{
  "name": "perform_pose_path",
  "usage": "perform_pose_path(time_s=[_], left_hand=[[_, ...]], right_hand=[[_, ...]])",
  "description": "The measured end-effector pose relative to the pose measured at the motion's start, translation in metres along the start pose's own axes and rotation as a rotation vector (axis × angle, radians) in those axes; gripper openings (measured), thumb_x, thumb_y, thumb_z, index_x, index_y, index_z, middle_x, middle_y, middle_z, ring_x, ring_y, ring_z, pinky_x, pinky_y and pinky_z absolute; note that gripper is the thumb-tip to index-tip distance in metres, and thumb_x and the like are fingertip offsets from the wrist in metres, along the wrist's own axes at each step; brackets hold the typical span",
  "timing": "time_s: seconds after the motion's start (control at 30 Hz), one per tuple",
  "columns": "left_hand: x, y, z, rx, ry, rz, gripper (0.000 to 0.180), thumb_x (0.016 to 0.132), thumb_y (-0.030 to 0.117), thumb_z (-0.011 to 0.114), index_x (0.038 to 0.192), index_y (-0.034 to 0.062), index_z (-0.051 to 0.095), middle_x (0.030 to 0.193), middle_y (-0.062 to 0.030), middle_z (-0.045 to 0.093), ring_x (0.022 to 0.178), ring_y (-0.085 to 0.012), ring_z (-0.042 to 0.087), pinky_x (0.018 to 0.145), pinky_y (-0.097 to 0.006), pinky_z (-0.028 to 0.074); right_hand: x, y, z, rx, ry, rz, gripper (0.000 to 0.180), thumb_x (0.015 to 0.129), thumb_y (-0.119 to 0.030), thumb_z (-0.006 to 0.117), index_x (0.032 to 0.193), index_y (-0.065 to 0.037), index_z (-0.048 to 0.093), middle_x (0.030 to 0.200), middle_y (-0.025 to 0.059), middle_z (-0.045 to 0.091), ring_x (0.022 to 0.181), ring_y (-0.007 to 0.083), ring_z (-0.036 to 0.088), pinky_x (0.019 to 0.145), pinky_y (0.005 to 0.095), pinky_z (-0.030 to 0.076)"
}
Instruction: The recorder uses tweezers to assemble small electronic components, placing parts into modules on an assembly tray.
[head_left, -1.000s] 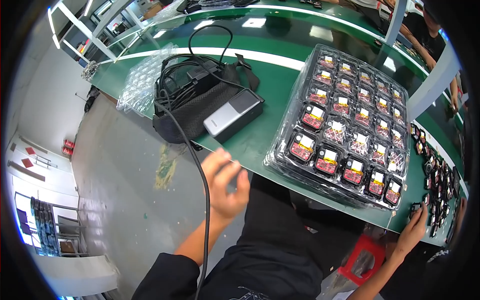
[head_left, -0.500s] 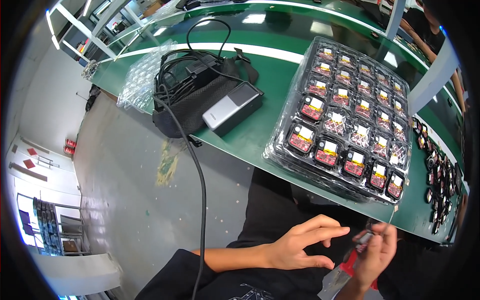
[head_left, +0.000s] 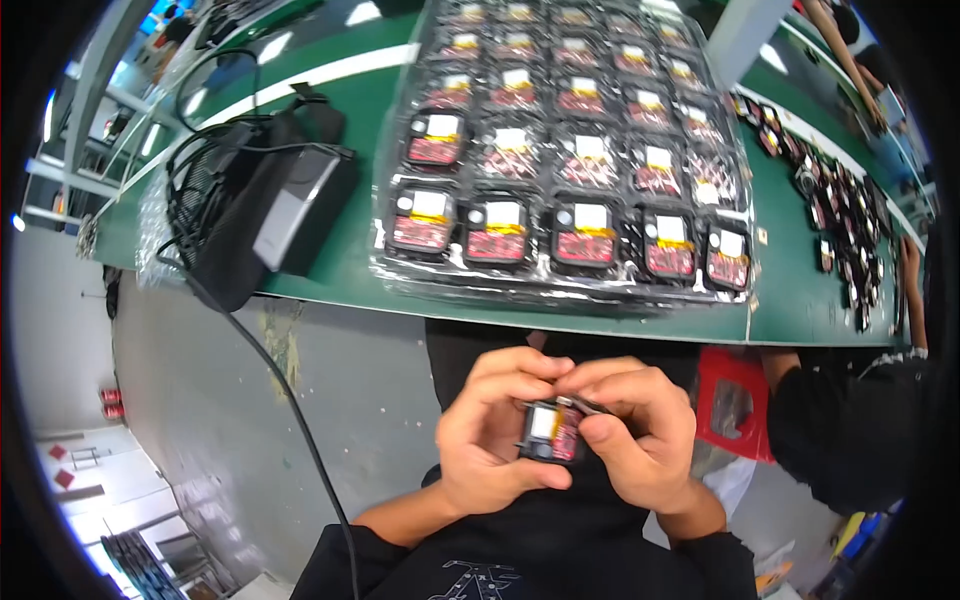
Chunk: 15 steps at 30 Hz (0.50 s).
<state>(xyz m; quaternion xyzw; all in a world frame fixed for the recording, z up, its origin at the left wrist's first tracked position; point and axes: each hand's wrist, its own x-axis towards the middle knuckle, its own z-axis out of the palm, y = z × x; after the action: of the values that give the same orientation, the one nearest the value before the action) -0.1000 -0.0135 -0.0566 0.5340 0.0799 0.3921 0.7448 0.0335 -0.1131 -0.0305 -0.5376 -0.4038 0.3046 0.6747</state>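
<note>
Between my hands, above my lap, is a small black-cased electronic module point(head_left: 548, 432) with a red circuit board, a white label and a strip of yellow tape. My left hand point(head_left: 490, 430) grips its casing between thumb and fingers. At the board side, my right hand point(head_left: 645, 430) pinches with thumb and fingertips against the module's upper edge. A thin dark piece point(head_left: 583, 404) shows under those fingertips; whether it belongs to the module or is a separate tool, I cannot tell. Beyond my hands, a clear plastic tray point(head_left: 560, 285) on the green table holds rows of similar modules.
A black mesh bag point(head_left: 225, 255) with cables and a grey-black box point(head_left: 300, 215) lie on the table at left. One cable point(head_left: 290, 385) hangs down beside me. Loose modules point(head_left: 850, 230) are heaped at right. A red plastic thing point(head_left: 735, 405) and another person's dark sleeve point(head_left: 840, 430) are nearby.
My view has shifted, the tray now straight ahead. My hands have come together; the left, empty and apart before, now grips the module that was in my right hand.
</note>
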Motion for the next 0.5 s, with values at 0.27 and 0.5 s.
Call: perform_pose_path(time_s=[0.27,0.5], left_hand=[[-0.003,-0.003,0.0,-0.096,0.141,-0.167,0.076,0.068,0.034,0.094,0.124,0.0037,0.051,0.122,-0.0144,0.055,0.111,-0.0308,0.066,0.097,-0.043,0.057],[-0.004,-0.007,0.002,-0.057,0.109,-0.181,0.075,0.069,0.029,0.094,0.124,0.0026,0.052,0.124,-0.0149,0.055,0.111,-0.0314,0.066,0.096,-0.043,0.057]], right_hand=[[-0.001,0.009,-0.023,-0.928,0.034,-0.539,0.033,0.07,-0.004,0.081,0.102,-0.006,0.077,0.091,0.0074,0.065,0.06,0.014,0.055,0.049,0.0248,0.043],[-0.002,0.013,-0.024,-0.943,0.044,-0.576,0.033,0.067,-0.003,0.08,0.1,-0.006,0.077,0.086,0.006,0.065,0.058,0.0138,0.055,0.047,0.0249,0.041]])
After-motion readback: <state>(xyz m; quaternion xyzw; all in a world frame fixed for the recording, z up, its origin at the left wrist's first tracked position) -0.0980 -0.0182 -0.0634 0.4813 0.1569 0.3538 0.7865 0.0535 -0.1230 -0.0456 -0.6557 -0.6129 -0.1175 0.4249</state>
